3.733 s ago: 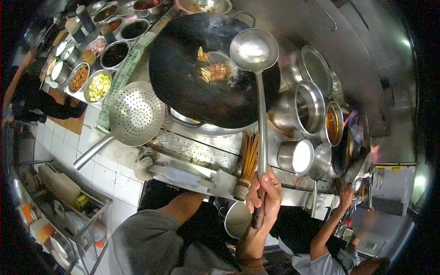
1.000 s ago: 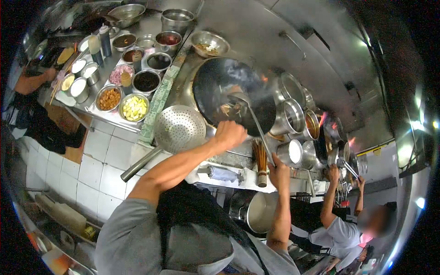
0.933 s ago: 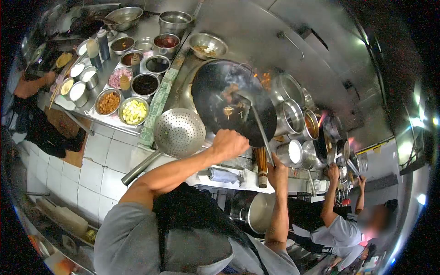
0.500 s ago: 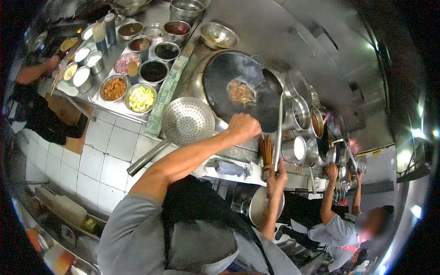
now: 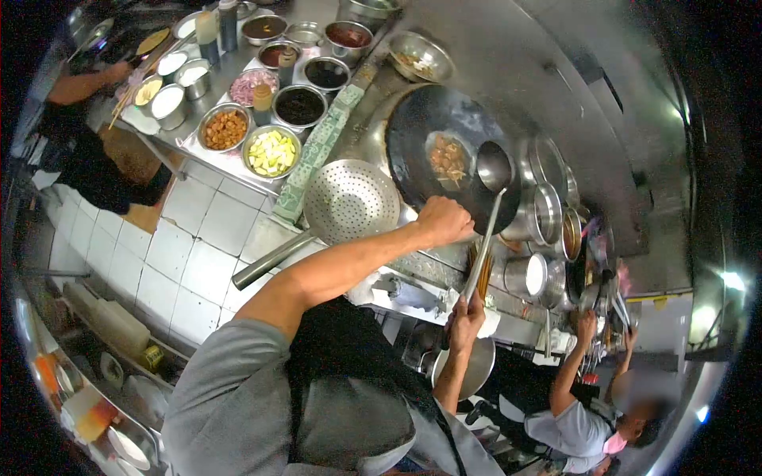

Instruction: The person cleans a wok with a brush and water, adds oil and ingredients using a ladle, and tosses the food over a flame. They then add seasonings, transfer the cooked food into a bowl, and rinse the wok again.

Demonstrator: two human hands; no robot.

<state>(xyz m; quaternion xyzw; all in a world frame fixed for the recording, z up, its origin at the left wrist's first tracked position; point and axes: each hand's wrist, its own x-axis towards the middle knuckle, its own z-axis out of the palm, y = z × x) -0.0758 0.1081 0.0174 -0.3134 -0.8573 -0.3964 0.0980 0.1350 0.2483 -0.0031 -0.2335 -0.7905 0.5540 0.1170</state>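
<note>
My left hand [image 5: 444,220] is closed in a fist at the near rim of a dark wok [image 5: 421,115]; the part it grips is hidden under the fingers. Brownish pieces of food in a little liquid [image 5: 447,157] lie at the wok's bottom. My right hand [image 5: 465,319] is wrapped round the long handle of a ladle [image 5: 494,165], whose bowl hangs over the wok's right side. Left of the wok rests a perforated strainer [image 5: 352,201], its thick handle pointing toward me beneath my left forearm. A bundle of thin bamboo sticks [image 5: 481,262] stands partly behind the ladle handle.
On the left counter are bowls of green-yellow chunks [image 5: 271,152], orange-brown cubes [image 5: 224,128] and dark sauce [image 5: 299,106], plus squeeze bottles [image 5: 208,36]. Metal pots [image 5: 542,213] crowd the right. A co-worker [image 5: 567,416] works at the right; another person's arm [image 5: 87,85] shows far left.
The ladle's bowl has come nearer to me along the wok's right side, and its handle now slants more. My left hand stays at the rim. The whole view has shifted slightly.
</note>
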